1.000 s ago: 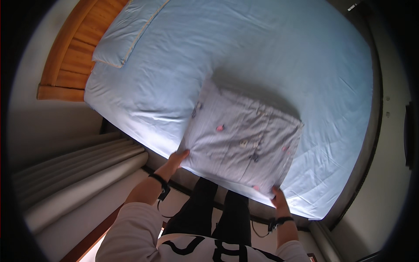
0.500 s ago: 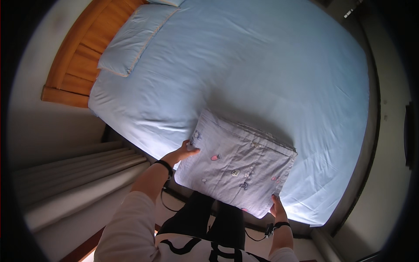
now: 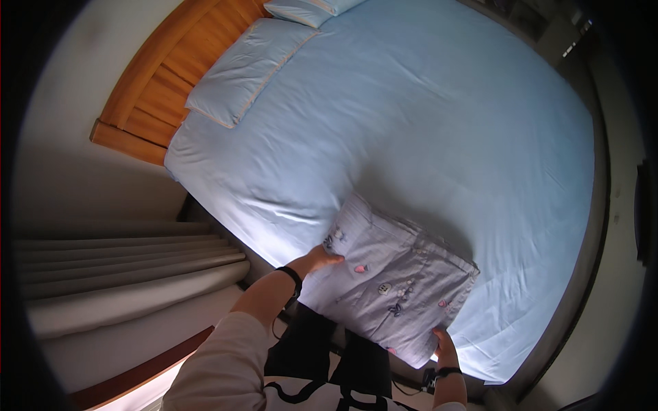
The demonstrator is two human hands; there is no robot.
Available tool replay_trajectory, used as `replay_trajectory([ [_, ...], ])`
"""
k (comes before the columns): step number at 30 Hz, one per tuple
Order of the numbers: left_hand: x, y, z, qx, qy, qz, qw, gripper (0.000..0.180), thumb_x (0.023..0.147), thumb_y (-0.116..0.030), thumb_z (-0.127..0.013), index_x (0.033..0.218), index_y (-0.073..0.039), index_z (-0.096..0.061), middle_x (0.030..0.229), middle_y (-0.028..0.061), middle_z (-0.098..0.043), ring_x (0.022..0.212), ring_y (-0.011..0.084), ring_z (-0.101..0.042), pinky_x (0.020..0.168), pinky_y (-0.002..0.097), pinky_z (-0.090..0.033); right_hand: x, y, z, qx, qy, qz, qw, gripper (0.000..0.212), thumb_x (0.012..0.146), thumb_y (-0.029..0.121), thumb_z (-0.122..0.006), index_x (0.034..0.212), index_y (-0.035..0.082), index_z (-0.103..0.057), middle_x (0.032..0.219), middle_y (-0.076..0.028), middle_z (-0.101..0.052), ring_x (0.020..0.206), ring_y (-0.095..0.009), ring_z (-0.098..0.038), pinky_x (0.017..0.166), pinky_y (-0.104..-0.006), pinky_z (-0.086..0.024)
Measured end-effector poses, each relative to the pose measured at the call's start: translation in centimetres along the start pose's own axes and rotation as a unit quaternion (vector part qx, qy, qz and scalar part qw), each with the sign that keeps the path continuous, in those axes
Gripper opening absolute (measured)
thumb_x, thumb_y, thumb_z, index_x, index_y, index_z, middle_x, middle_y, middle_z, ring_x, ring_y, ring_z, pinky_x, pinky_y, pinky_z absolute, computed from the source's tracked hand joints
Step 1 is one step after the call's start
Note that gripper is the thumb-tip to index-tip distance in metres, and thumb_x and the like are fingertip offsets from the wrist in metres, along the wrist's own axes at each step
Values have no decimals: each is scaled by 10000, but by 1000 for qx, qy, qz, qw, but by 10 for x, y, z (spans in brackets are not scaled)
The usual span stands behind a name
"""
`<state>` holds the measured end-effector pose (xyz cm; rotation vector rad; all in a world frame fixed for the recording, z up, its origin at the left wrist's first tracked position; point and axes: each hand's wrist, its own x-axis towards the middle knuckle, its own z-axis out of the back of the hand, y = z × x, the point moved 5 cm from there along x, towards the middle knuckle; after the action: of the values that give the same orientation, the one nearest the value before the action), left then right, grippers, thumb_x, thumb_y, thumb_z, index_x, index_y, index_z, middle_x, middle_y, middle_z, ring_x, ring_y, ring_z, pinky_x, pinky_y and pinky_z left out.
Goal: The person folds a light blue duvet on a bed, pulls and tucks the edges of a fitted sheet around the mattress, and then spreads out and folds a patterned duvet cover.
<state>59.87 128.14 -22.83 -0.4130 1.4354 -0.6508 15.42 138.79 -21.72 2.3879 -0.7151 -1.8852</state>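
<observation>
A folded piece of lilac-grey bedding [image 3: 391, 281], printed with small strawberries, flowers and figures, lies flat and squarish at the near edge of the bed. Its far side shows several stacked layers, and its near side reaches out over my legs. At its left edge my left hand [image 3: 323, 258] is closed, thumb on top and fingers hidden beneath. My right hand [image 3: 444, 342] grips the near right corner the same way, thumb uppermost. Each wrist wears a black band.
A wide bed with a light blue sheet [image 3: 439, 123] fills the middle. Blue pillows [image 3: 253, 72] with orange piping lie by the wooden headboard [image 3: 164, 82] at the far left. Pale curtains [image 3: 137, 274] hang at the left, and a wall [image 3: 617, 274] stands at the right.
The whole view has shifted, so bed, pillows and bedding sit lower and farther right in the picture. Both hands keep their hold on the bedding, which stays at about the same spot by the bed.
</observation>
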Motion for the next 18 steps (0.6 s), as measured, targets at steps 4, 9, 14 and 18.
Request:
replay_trajectory([
  [4, -28, -36, -4, -106, 107, -50, 987, 550, 613, -109, -663, 1081, 10, -401, 979, 99, -516, 904, 192, -487, 799, 280, -379, -35, 29, -34, 25, 68, 54, 996, 430, 666, 5, -511, 1080, -1, -398, 999, -103, -508, 886, -240, -510, 778, -363, -416],
  [9, -106, -89, 37, -29, 97, 35, 994, 519, 662, -158, -621, 1103, -19, -386, 978, 54, -515, 840, 158, -495, 725, 240, -406, -113, 100, -112, -134, -13, 193, 972, 425, 608, 70, -577, 1005, -24, -458, 896, -60, -529, 797, -163, -507, 712, -268, -396],
  [14, -190, -154, 157, -107, 111, -23, 988, 461, 707, -157, -592, 1094, -22, -382, 955, 47, -517, 826, 107, -478, 669, 220, -410, -221, 165, -310, -337, -62, 272, 899, 439, 626, 103, -589, 1013, -44, -443, 918, -80, -524, 818, -159, -500, 730, -278, -396],
  [18, -197, -158, 308, -228, -35, -144, 962, 464, 727, -247, -587, 1081, -40, -370, 913, 46, -514, 757, 108, -484, 615, 217, -410, -199, 252, -510, -479, 14, 307, 822, 369, 679, 120, -561, 1004, -23, -459, 881, -63, -529, 772, -129, -505, 673, -256, -425],
])
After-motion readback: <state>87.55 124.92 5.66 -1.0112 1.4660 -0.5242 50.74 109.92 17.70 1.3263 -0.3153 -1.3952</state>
